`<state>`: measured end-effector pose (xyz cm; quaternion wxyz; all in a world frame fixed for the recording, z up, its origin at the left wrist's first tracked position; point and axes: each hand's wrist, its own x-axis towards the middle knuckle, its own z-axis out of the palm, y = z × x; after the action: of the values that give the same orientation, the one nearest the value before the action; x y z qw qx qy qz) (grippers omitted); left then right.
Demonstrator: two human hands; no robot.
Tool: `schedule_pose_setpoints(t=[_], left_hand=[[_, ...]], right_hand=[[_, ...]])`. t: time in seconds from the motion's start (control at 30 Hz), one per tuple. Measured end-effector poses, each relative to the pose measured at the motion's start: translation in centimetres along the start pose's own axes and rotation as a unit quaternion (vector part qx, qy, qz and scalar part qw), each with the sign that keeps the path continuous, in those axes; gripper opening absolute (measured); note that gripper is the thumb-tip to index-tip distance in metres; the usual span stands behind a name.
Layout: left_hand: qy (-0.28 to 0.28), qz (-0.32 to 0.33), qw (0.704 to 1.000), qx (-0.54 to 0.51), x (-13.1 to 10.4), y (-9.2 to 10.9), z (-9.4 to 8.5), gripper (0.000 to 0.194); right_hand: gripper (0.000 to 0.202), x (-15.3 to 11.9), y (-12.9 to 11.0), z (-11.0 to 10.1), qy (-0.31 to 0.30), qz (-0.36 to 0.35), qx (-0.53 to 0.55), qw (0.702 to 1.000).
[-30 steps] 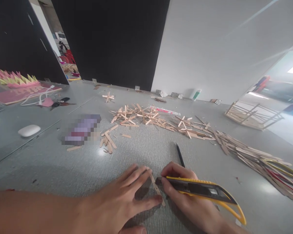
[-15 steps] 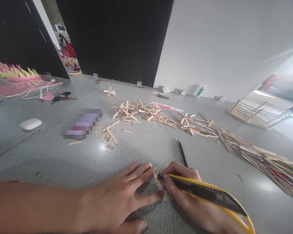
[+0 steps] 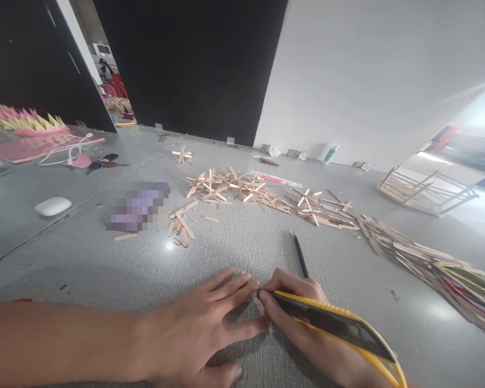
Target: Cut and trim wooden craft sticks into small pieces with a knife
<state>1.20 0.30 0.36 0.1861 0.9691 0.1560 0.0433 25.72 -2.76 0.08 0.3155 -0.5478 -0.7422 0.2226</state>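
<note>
Grey table [image 3: 246,237]. Left hand [image 3: 194,328]: open, fingers flat, pinning craft stick [image 3: 262,307] between both hands. Right hand [image 3: 307,328]: gripping yellow utility knife [image 3: 335,323], tip at stick. Stick's long axis runs away from the person, slightly leftward.

Wooden stick [image 3: 260,303] mostly hidden between left hand [image 3: 202,331] and right hand [image 3: 307,328]; only a short bit shows. Knife [image 3: 339,328] tip hidden by fingertips, blade not visible; handle end cut off at bottom edge. Pixelated patch [image 3: 139,207] unreadable. Scissors [image 3: 469,277] cut off by right edge.
</note>
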Motion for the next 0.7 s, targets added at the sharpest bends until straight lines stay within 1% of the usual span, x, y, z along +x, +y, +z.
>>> schedule_pose_setpoints(t=[0.17, 0.27, 0.37, 0.47, 0.5, 0.57, 0.63, 0.7], left_hand=[[0.015, 0.0, 1.0, 0.001, 0.1, 0.0, 0.3, 0.07], [0.02, 0.003, 1.0, 0.002, 0.1, 0.0, 0.3, 0.068], [0.018, 0.005, 1.0, 0.002, 0.2, 0.1, 0.2, 0.069], [0.009, 0.002, 1.0, 0.002, 0.3, 0.2, 0.2, 0.067], [0.006, 0.002, 1.0, 0.002, 0.3, 0.3, 0.1, 0.066], [0.003, 0.003, 1.0, 0.005, 0.4, 0.3, 0.0, 0.066], [0.004, 0.006, 1.0, 0.008, 0.4, 0.4, -0.1, 0.068], [0.008, 0.008, 1.0, 0.013, 0.5, 0.5, -0.1, 0.068]], right_hand=[[0.025, 0.1, -0.4, 0.3, 0.009, 0.04, -0.004, 0.999], [0.025, 0.3, -0.5, 0.3, -0.018, 0.068, -0.003, 0.997], [0.032, 0.4, -0.4, 0.2, -0.046, 0.079, -0.004, 0.996], [0.038, 0.1, 0.1, 0.4, -0.035, 0.049, -0.015, 0.998], [0.038, 0.0, 0.3, 0.5, -0.021, 0.033, -0.024, 0.999], [0.036, -0.3, 0.5, 0.7, 0.028, -0.003, -0.045, 0.999], [0.032, -0.4, 0.6, 0.8, 0.056, -0.036, -0.062, 0.996], [0.03, -0.4, 0.5, 0.9, 0.048, -0.052, -0.065, 0.995]])
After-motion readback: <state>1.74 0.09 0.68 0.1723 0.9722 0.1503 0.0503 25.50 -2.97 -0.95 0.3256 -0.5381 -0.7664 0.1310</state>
